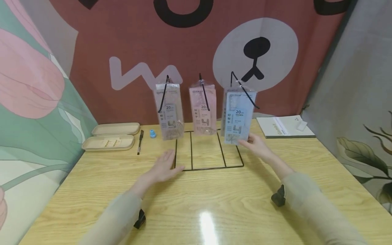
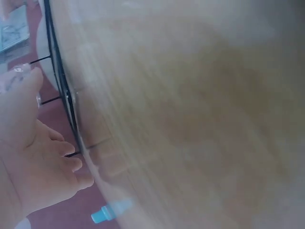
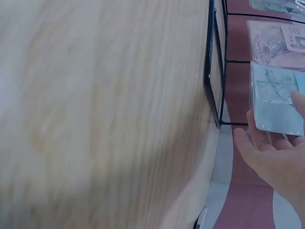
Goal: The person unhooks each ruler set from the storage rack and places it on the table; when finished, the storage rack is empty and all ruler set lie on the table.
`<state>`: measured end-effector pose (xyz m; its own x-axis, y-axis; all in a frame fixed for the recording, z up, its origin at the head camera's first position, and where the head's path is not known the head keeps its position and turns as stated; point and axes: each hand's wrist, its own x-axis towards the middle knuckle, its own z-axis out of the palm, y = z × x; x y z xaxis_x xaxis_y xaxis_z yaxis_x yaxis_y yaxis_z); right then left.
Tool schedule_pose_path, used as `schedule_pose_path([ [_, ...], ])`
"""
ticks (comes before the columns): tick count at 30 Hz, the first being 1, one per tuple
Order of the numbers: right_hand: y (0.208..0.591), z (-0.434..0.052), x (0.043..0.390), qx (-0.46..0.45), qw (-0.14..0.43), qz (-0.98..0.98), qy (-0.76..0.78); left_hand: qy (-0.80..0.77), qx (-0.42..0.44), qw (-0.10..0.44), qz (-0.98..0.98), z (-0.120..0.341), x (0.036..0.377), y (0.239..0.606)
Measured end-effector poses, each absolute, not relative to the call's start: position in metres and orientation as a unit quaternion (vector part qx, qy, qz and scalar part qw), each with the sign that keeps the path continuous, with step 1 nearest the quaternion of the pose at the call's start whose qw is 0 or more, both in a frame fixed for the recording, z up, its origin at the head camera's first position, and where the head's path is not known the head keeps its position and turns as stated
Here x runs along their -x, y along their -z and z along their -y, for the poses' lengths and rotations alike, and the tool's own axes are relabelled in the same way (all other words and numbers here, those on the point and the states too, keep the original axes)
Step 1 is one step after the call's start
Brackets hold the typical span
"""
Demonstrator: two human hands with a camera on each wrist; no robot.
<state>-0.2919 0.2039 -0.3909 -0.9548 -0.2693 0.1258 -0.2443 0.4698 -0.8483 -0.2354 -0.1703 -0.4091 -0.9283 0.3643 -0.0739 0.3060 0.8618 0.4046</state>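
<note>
A black wire rack (image 1: 208, 168) stands on the table with three hooks, each carrying flat clear-wrapped packets. Grey packets (image 1: 169, 112) hang on the left hook, pink packets (image 1: 203, 110) on the middle one and blue packets (image 1: 240, 115) on the right one. My right hand (image 1: 258, 145) pinches the lower right corner of the front blue packet, thumb on its face and fingers behind, as the right wrist view (image 3: 279, 102) also shows. At the rack's front left corner, my left hand (image 1: 163, 166) is spread with nothing in it.
Left of the rack lie an open beige case (image 1: 110, 143) with small sticks in it, a black pen (image 1: 140, 142) and a small blue bottle-like piece (image 1: 152, 133). A white book (image 1: 284, 126) with a small white object on it lies at back right. A printed curtain (image 1: 196, 44) hangs behind.
</note>
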Motion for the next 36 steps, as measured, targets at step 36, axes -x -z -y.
schedule_pose_path([
  [36,0.378,-0.271,0.168,0.241,0.018,-0.827,0.508,-0.136,-0.163,0.099,-0.972,0.163,0.244,0.416],
])
